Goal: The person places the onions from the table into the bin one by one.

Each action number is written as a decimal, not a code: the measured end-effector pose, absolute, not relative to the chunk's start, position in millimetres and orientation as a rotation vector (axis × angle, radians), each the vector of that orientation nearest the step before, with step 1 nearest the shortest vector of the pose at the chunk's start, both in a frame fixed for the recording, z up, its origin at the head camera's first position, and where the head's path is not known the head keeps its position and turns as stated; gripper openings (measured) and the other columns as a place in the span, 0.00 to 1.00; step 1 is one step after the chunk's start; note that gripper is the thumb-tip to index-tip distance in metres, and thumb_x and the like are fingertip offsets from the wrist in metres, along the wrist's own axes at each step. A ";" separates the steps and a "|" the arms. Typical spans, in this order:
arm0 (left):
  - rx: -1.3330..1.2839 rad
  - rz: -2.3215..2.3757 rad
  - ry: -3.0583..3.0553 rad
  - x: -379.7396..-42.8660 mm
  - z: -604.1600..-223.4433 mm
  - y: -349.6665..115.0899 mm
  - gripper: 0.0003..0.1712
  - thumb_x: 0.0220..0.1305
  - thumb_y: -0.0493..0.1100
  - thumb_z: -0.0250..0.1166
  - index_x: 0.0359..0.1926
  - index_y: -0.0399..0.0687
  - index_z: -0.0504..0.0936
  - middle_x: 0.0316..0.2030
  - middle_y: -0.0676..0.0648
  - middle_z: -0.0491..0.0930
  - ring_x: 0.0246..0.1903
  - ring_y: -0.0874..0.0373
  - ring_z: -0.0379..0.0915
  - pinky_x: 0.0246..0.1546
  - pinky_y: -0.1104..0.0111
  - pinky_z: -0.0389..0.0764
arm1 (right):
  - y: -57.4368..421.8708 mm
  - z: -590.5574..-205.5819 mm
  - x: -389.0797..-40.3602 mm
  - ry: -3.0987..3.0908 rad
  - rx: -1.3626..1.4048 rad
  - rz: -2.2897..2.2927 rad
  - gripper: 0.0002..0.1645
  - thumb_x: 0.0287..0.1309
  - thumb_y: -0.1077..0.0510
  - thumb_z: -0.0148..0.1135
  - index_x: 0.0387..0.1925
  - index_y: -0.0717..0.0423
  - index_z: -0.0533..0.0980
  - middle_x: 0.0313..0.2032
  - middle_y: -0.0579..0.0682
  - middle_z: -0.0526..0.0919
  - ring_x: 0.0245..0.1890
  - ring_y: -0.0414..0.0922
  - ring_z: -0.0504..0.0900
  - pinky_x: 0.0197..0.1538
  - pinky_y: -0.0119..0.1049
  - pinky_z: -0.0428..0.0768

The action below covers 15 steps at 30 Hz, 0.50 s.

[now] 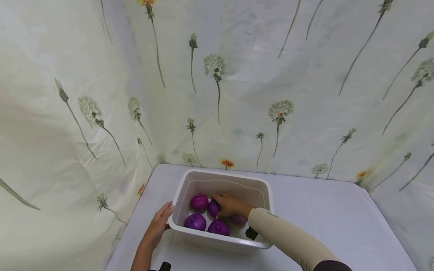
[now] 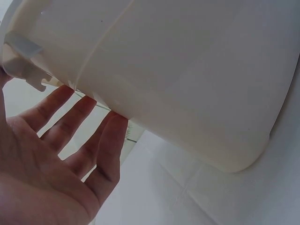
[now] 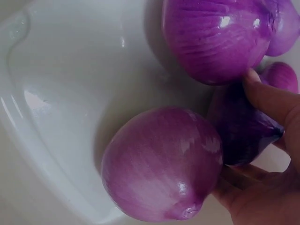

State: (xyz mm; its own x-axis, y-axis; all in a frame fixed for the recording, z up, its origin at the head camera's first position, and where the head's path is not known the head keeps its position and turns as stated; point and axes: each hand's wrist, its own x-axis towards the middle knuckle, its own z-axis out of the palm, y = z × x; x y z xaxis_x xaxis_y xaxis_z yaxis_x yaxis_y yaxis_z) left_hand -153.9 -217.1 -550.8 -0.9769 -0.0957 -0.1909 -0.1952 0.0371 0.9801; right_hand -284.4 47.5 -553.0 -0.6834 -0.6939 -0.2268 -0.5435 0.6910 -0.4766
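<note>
A white plastic tub (image 1: 217, 241) stands on the table with several purple onions inside. My left hand (image 1: 158, 225) grips its left rim, and in the left wrist view the fingertips (image 2: 117, 123) touch the tub's outer wall (image 2: 187, 79). Reaching into the tub, my right hand (image 1: 232, 206) holds a dark purple onion (image 3: 241, 124) between thumb and fingers. A paler onion (image 3: 161, 164) lies beside those fingers, and a bright purple onion (image 3: 215, 40) sits by the thumb. Towards the tub's left side are a magenta onion (image 1: 199, 202) and a purple one (image 1: 195, 222).
A white cloth covers the table (image 1: 315, 214). Behind it and at the sides hangs a pale curtain (image 1: 244, 94) printed with dandelions. The tub's right part shows bare floor (image 3: 70, 79) in the right wrist view.
</note>
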 end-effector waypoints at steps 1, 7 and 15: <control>-0.313 2.108 2.208 -153.9 -551.0 -216.8 0.30 0.74 0.56 0.52 0.67 0.41 0.71 0.62 0.35 0.74 0.51 0.49 0.76 0.43 0.61 0.78 | 47.8 -553.2 -284.6 2.513 -0.972 -0.524 0.40 0.50 0.57 0.77 0.63 0.55 0.68 0.57 0.60 0.74 0.59 0.56 0.74 0.65 0.54 0.71; -0.310 2.113 2.210 -154.3 -551.9 -215.0 0.30 0.74 0.55 0.52 0.67 0.41 0.71 0.61 0.35 0.75 0.51 0.48 0.77 0.43 0.60 0.78 | 49.1 -550.8 -284.4 2.510 -0.999 -0.529 0.41 0.48 0.58 0.78 0.62 0.57 0.68 0.56 0.60 0.75 0.58 0.56 0.74 0.65 0.54 0.71; -0.286 2.126 2.207 -154.1 -553.8 -216.9 0.30 0.74 0.55 0.52 0.67 0.41 0.71 0.59 0.34 0.76 0.49 0.49 0.78 0.42 0.60 0.79 | 49.0 -538.9 -281.8 2.501 -0.982 -0.523 0.43 0.50 0.59 0.77 0.67 0.57 0.67 0.60 0.59 0.74 0.63 0.55 0.71 0.68 0.52 0.68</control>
State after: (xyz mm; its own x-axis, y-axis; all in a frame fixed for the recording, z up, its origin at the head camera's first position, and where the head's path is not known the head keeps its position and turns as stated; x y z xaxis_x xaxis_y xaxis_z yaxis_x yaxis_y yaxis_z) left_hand -154.1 -216.9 -553.8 -0.9807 -0.0890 -0.1742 -0.1774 0.0291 0.9837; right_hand -281.8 49.0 -538.9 -0.6722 -0.7045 -0.2279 -0.5542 0.6828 -0.4760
